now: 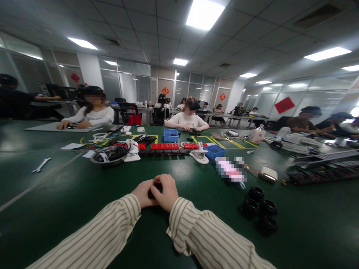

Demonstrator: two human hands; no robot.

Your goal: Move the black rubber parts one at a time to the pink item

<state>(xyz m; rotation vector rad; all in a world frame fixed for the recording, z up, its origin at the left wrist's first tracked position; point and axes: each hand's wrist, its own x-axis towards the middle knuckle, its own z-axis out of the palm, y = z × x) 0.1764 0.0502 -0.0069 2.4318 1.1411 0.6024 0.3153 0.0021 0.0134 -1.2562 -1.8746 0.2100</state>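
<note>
Just above the near part of the green table, both my hands close around one small black round part [154, 189]. My left hand [141, 192] holds it from the left side. From above and the right, my right hand [168, 191] curls its fingers over the same part. Most of the part is covered by my fingers, so its exact kind does not show. Off to the right stand several black, hollow, cup-like round parts [268, 206] in a tight group.
Across the green table [84, 209] lie a wrench [42, 165], a metal bowl [108, 158] of dark items, red power strips [168, 146], two blue bins [171, 135], a white clip-on base [199, 153] and a pale box [268, 174] with wires. Co-workers sit opposite.
</note>
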